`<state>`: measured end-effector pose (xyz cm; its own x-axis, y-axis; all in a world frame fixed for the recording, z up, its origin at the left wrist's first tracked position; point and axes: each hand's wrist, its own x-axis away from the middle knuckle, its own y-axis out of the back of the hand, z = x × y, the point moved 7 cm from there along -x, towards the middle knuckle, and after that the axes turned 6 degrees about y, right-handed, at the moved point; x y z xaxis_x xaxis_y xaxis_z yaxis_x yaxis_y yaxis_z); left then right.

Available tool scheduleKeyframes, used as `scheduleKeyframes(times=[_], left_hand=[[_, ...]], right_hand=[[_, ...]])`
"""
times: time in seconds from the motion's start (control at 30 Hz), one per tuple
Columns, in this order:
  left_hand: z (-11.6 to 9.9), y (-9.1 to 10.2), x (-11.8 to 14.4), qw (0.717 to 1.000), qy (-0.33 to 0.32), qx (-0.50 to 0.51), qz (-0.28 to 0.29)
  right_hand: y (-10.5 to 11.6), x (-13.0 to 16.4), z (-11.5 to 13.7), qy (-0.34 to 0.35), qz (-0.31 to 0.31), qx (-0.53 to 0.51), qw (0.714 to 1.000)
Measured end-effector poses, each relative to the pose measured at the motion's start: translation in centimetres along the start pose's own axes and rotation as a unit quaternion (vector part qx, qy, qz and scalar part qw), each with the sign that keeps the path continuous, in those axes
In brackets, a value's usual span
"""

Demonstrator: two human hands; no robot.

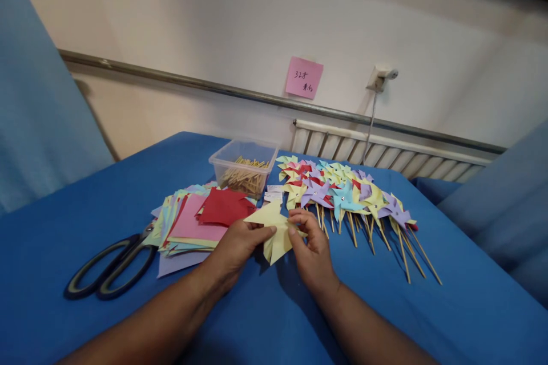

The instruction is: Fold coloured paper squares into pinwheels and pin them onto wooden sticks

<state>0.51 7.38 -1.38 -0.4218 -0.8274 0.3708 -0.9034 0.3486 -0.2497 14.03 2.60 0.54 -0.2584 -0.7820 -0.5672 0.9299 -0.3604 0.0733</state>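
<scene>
Folded yellow paper (280, 242): from afar, I see it held up in front of the plastic tub (220, 170).
Left hand (238, 246): pinching its left side.
Right hand (314, 248): pinching its right.
Paper stack (190, 220): front-left of the tub.
Pinwheels (342, 198): right of the tub.

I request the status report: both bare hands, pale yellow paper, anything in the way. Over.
Left hand, right hand: both holding pale yellow pointed paper. Held above blue tabletop. Multicoloured paper stack near left hand, seemingly not blocking.
</scene>
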Motion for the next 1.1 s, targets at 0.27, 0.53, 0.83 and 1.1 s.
scheduleKeyframes(times=[0.27, 0.53, 0.83, 1.1], left_hand=[[-1.2, 0.4, 0.3, 0.995, -0.004, 0.099, 0.010], [-0.6, 0.3, 0.3, 0.998, -0.014, 0.067, 0.013], [-0.1, -0.1, 0.2, 0.998, -0.012, 0.058, 0.014], [0.3, -0.2, 0.1, 0.999, -0.020, 0.035, 0.010]], right_hand=[[-0.2, 0.2, 1.5, 0.052, 0.031, 0.068, 0.996], [-0.6, 0.1, 1.2, 0.025, 0.044, 0.046, 0.998], [-0.3, -0.1, 0.4, 0.001, 0.016, 0.040, 0.999], [-0.1, -0.1, 0.2, -0.007, 0.011, 0.073, 0.997]])
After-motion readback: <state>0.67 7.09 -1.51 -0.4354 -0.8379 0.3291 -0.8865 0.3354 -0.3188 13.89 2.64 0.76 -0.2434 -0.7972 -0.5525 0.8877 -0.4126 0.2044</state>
